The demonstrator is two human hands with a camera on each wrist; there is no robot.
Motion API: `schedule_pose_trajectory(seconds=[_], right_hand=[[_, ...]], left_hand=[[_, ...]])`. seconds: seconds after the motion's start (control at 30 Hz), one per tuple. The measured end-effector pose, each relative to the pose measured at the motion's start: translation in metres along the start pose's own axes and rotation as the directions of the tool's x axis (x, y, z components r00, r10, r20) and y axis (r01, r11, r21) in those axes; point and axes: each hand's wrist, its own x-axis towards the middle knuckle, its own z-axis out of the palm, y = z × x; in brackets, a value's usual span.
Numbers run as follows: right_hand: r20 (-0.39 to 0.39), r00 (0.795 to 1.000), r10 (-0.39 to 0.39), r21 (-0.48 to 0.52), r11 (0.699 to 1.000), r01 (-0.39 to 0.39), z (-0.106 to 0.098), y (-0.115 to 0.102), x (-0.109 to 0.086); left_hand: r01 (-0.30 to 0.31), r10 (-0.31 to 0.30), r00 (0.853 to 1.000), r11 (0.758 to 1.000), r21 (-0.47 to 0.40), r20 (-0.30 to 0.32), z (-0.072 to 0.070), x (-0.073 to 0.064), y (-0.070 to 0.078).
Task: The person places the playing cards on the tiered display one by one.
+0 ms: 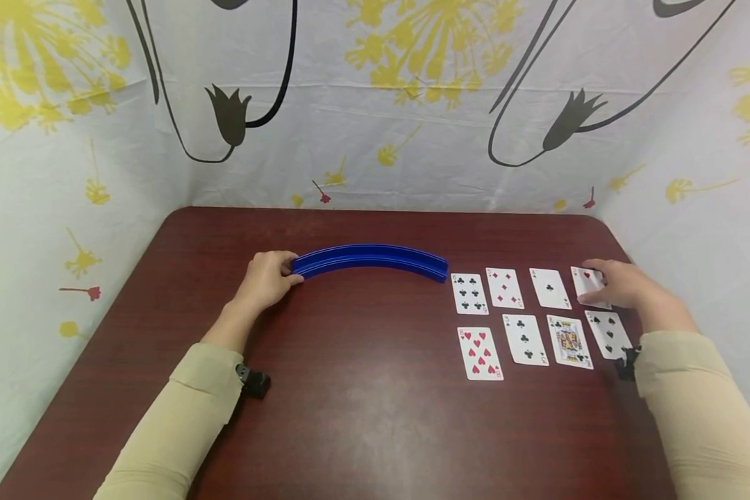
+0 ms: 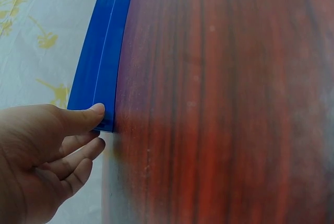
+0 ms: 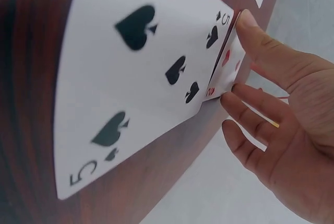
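Note:
My left hand pinches the left end of a curved blue card holder on the table. In the left wrist view the thumb lies over the holder's end and the other fingers curl below it. At the far right, my right hand holds a two of hearts playing card by its edges, thumb on one side and fingers on the other. Close in front of that card lies the five of spades, large in the right wrist view. Left of the two of hearts lies the ace of clubs.
More face-up cards lie in two rows: six of clubs, five of diamonds, eight of hearts, three of clubs and king of clubs. Patterned white cloth encloses the brown table at back and sides.

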Motion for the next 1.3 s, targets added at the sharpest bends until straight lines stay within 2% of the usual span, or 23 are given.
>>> schedule_pose_trajectory(seconds=[0.13, 0.4, 0.8, 0.93, 1.13, 1.3], right_hand=[[0.014, 1.000, 0.010, -0.002, 1.000, -0.010, -0.001, 0.000, 0.000], [-0.008, 1.000, -0.017, -0.015, 1.000, 0.016, -0.003, -0.002, 0.002], [-0.001, 0.999, 0.052, 0.040, 0.998, -0.052, -0.002, 0.003, 0.005], [-0.016, 0.999, 0.046, 0.041, 0.998, -0.046, 0.000, 0.006, 0.007], [0.007, 0.999, 0.043, 0.032, 0.999, -0.043, 0.000, 0.006, 0.008], [-0.016, 1.000, 0.025, 0.033, 0.999, -0.024, 0.000, 0.005, 0.008]], left_hand=[[-0.008, 0.008, 1.000, 1.000, 0.001, -0.001, -0.001, 0.000, -0.001], [-0.012, 0.012, 1.000, 1.000, 0.005, -0.006, 0.000, 0.001, -0.002], [-0.007, 0.007, 1.000, 1.000, 0.012, -0.001, 0.001, 0.000, 0.000], [-0.008, 0.008, 1.000, 1.000, 0.016, -0.002, 0.000, 0.000, 0.000], [-0.007, 0.007, 1.000, 1.000, 0.016, 0.003, 0.001, 0.000, 0.000], [-0.002, 0.002, 1.000, 1.000, 0.011, 0.003, 0.001, 0.000, 0.000]])
